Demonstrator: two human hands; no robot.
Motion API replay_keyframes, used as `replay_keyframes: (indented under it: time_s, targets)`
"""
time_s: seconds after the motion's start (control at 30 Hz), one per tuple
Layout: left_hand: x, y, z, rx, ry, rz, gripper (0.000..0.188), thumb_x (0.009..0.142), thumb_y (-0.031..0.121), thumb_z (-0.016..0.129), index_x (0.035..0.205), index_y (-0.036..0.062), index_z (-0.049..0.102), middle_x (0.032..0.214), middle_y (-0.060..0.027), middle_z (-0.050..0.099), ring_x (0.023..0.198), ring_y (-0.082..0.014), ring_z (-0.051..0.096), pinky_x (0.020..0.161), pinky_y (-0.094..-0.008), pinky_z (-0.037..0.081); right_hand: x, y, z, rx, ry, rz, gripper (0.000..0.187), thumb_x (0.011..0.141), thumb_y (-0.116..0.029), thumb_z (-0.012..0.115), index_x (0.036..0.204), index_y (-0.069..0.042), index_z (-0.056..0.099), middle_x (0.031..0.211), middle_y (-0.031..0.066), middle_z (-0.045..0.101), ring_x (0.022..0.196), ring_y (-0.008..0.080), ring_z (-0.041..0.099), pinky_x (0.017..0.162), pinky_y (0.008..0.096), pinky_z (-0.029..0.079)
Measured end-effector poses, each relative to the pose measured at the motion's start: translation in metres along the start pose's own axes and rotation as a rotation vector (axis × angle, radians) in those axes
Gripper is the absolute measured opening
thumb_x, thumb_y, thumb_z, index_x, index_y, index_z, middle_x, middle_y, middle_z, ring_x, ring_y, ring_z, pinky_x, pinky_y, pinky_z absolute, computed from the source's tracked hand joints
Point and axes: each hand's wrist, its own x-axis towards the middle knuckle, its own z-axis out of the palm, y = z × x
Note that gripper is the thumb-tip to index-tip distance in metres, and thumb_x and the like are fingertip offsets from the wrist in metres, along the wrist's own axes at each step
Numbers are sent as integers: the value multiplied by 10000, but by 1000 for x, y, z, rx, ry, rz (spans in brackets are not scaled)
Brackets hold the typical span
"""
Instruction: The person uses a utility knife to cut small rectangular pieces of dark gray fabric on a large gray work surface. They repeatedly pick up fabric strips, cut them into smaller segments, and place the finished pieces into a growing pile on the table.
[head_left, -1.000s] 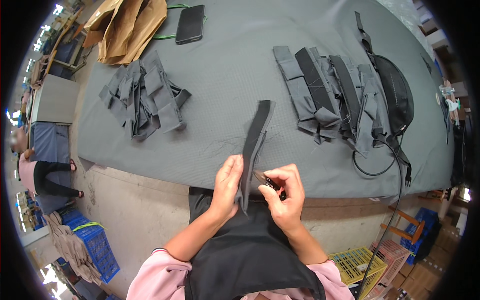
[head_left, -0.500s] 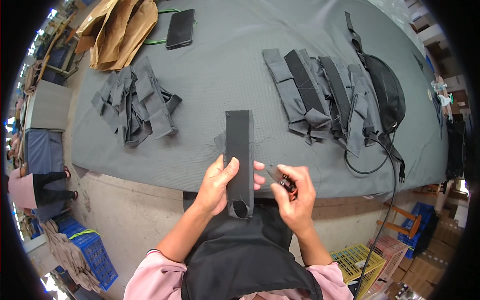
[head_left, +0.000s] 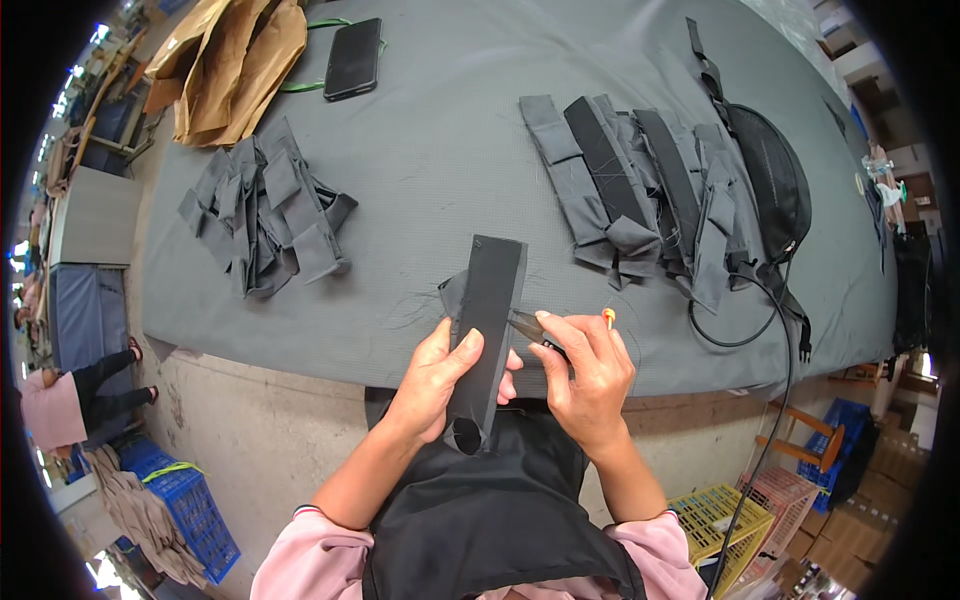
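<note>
My left hand (head_left: 436,375) grips a grey and black fabric strip (head_left: 487,310) near its lower half, thumb on top and fingers beneath. The strip slants slightly, its far end over the table and its near end, with a dark round spot, over my black apron (head_left: 480,520). In my right hand (head_left: 590,380) is a small pair of thread snips (head_left: 528,328), dark and pointed, an orange bit showing by the fingers. Their tip is at the strip's right edge; whether the blades are closed I cannot tell. Loose threads stick out along both edges.
Grey strips lie in a heap (head_left: 265,215) at left and a row (head_left: 620,190) at right, beside a black waist bag (head_left: 770,180) with a cable. Farther back are a brown paper bag (head_left: 235,75) and phone (head_left: 353,60). Crates (head_left: 715,520) stand below; a person (head_left: 60,405) is at far left.
The strip has tilted, its far end swinging right and a little nearer. My right hand has turned the snips and brought their tip to the strip's right edge.
</note>
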Motion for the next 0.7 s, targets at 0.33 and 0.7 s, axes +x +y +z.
replay_keyframes:
  time_s: [0.33,0.7]
  targets:
    - [-7,8,-1,41,18,-52,296,981,258,471,1113,-5,439,899,-145,634,690,-190,640,625,-304,551,-5,2,3,7,6,-16,309,686,-65,736,986,-71,661,784,20,586,599,168,530,535,305,358]
    - [-10,14,-12,127,-22,-105,343,971,254,492,1141,-37,432,865,-154,639,645,-195,642,604,-290,548,-4,2,-4,11,-70,-63,298,684,-52,739,973,-74,668,753,14,590,614,160,547,531,299,358]
